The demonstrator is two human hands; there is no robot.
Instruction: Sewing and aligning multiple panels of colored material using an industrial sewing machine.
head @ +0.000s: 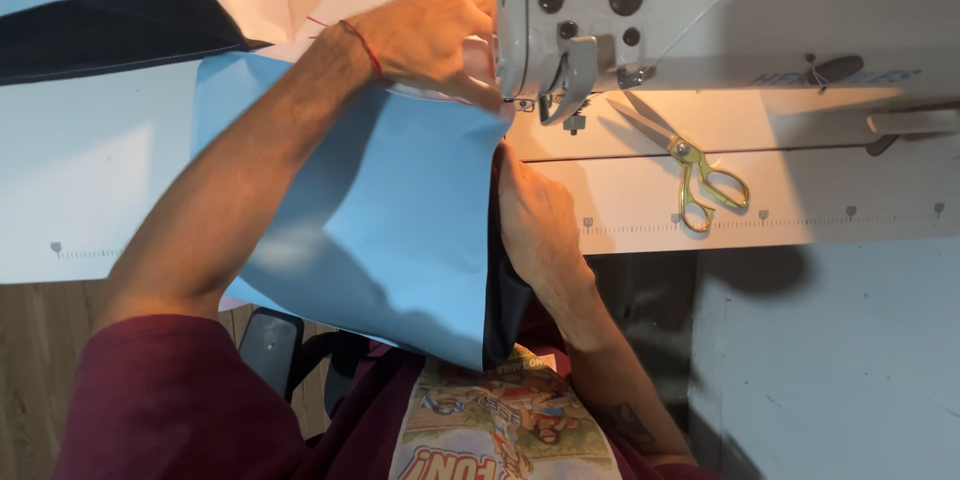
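Where the light blue fabric (400,230) meets the needle area of the white sewing machine (700,20), the left hand (435,35) lies on top of it with fingers curled down, pressing the cloth flat against the table (90,180) just beside the presser foot. A thin red thread circles that wrist. Smooth and matte, the blue sheet hangs over the table's near edge toward the person's lap, and a dark navy layer (505,310) shows along its right border. The right hand (540,225) grips that border at the table's near edge, fingers tucked under the cloth and out of sight. Glossy gold scissors (700,180) with silvery blades lie on the pale machine bed to the right of the needle, well apart from both hands. More blue and navy cloth (100,10) sits at the table's far left corner. A printed ruler strip of small marks runs along the table's near edge. Maroon sleeves and a colourful cartoon print on the shirt front fill the bottom of the view.
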